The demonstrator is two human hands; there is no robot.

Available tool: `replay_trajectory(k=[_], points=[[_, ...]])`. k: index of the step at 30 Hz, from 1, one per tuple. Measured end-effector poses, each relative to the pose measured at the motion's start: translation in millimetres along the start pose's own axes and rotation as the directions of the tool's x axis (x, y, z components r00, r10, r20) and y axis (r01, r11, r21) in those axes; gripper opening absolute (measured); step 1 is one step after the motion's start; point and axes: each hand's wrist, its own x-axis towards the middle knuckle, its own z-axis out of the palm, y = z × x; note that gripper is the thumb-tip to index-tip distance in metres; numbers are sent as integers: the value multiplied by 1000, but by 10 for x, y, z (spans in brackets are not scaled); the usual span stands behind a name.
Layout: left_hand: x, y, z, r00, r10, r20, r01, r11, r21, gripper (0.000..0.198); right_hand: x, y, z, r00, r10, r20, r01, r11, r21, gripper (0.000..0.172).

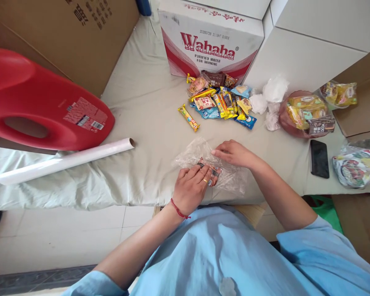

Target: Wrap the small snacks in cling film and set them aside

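A small brown-and-red snack packet [215, 176] lies on crumpled clear plastic film [191, 152] near the table's front edge. My left hand [189, 187] lies over the packet, with its fingers curled on top and covering its left part. On the far right side of the film, my right hand [232, 153] has its fingertips drawn together on the plastic. Farther back is a heap of wrapped snacks [220, 100], and a single yellow snack bar [188, 118] lies apart from it, nearer to my hands.
A white roll [70, 161] and a large red jug [49, 107] lie on the left. A Wahaha carton [212, 41] stands at the back. To the right are crumpled white plastic [275, 88], a pink bowl [285, 119] of snacks, a phone [320, 159] and a bagged bundle [354, 168].
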Motion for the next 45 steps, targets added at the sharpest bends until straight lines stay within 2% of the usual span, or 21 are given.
replay_trajectory(k=[2,4,6,9,11,14,17,19,21,25,27,28,30,31,32,33,36,38,40,42,45], points=[[13,12,-1,1000,7,-15,-7,1000,18,27,137,14,133,1000,6,-5,-6,998,63,30],[23,25,-12,1000,13,-26,-12,1000,28,25,236,66,203,994,51,-92,-38,990,135,22],[30,41,-29,1000,-5,-28,6,999,34,24,284,112,190,981,103,-166,-67,975,213,20],[39,69,-59,996,-86,-21,87,995,48,22,242,73,67,975,130,-178,-77,957,278,23],[44,87,-68,992,-127,5,126,990,58,23,138,-55,-9,971,74,-225,-26,978,208,24],[46,100,-44,993,-111,50,108,992,59,26,-87,-340,10,951,-102,-291,99,995,-25,25],[28,78,7,992,-101,72,101,995,1,22,-298,-582,237,967,-189,-173,155,969,-194,30],[-4,37,17,990,-112,89,120,989,-86,24,-389,-659,453,980,-173,-102,144,960,-241,36],[-55,-28,-20,988,-108,108,129,968,-215,23,-435,-667,656,984,-154,-93,127,960,-249,40],[-197,-222,-186,981,-117,154,181,830,-528,32,-465,-599,907,982,-164,-94,135,957,-257,45],[-249,-325,-241,951,-246,186,308,715,-628,26,-473,-577,962,980,-183,-75,155,947,-281,48],[-257,-371,-248,913,-353,205,397,651,-647,24,-476,-572,979,979,-192,-67,165,942,-294,48],[-222,-444,-219,785,-578,223,568,528,-631,21,-474,-571,997,978,-198,-72,169,939,-298,46],[-176,-471,-189,721,-659,215,624,483,-614,22,-469,-570,998,978,-194,-80,164,944,-287,44],[-114,-492,-153,679,-706,202,656,460,-598,30,-460,-569,996,979,-187,-85,158,950,-269,43],[-40,-509,-118,668,-719,192,666,463,-585,46,-449,-566,989,980,-181,-87,155,957,-245,42],[205,-556,-51,733,-640,232,644,542,-540,100,-414,-549,940,982,-177,-65,163,971,-173,41],[330,-601,-55,749,-576,328,654,562,-507,111,-403,-538,885,978,-203,-57,195,974,-117,40],[391,-660,-84,734,-514,443,678,525,-514,102,-412,-537,822,969,-234,-81,230,972,-48,37],[391,-717,-117,713,-468,522,701,455,-549,82,-433,-549,767,965,-231,-127,237,971,36,36],[324,-750,-154,694,-469,547,713,340,-613,47,-456,-582,729,971,-164,-173,188,973,135,45]])
